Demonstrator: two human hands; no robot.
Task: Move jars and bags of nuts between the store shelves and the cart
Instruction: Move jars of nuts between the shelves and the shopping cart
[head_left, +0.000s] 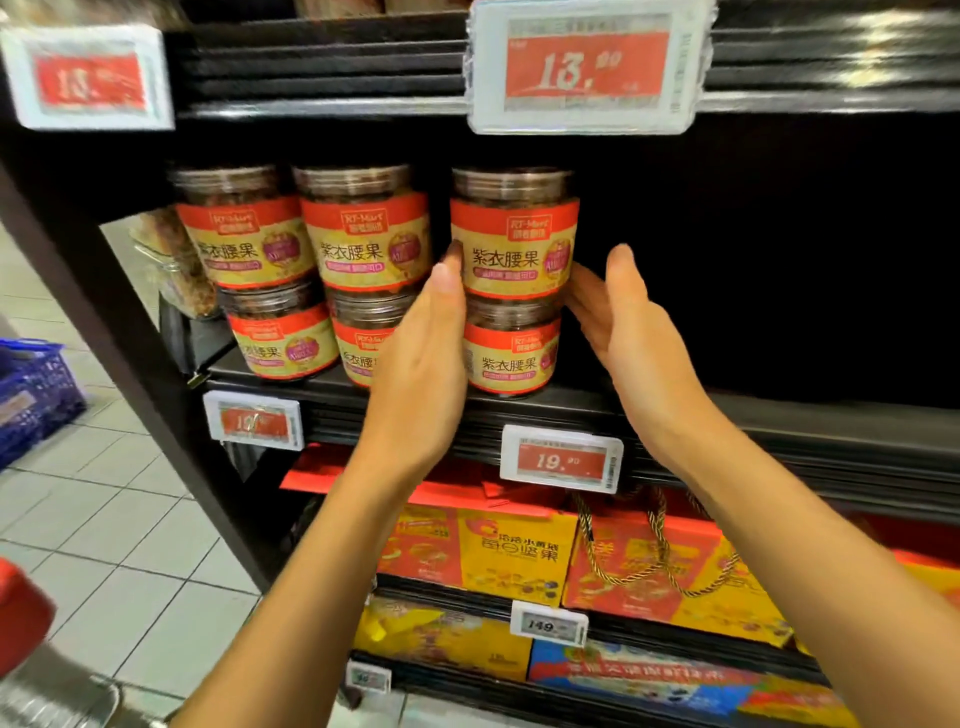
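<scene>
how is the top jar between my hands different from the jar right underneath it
The top jar sits stacked on the bottom jar, which rests on the shelf. The left hand and right hand flank the top jar, fingertips at its sides; the bottom jar is only partly covered by the left hand. The top jar's label faces out squarely; the bottom jar's label looks turned slightly left. Both are clear, with the same red and gold label.

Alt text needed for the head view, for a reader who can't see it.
Two bare hands flank the upper right jar of cashews: left hand against its side, right hand open beside it. Six jars stand stacked in pairs on a dark shelf; gift boxes sit below.
</scene>
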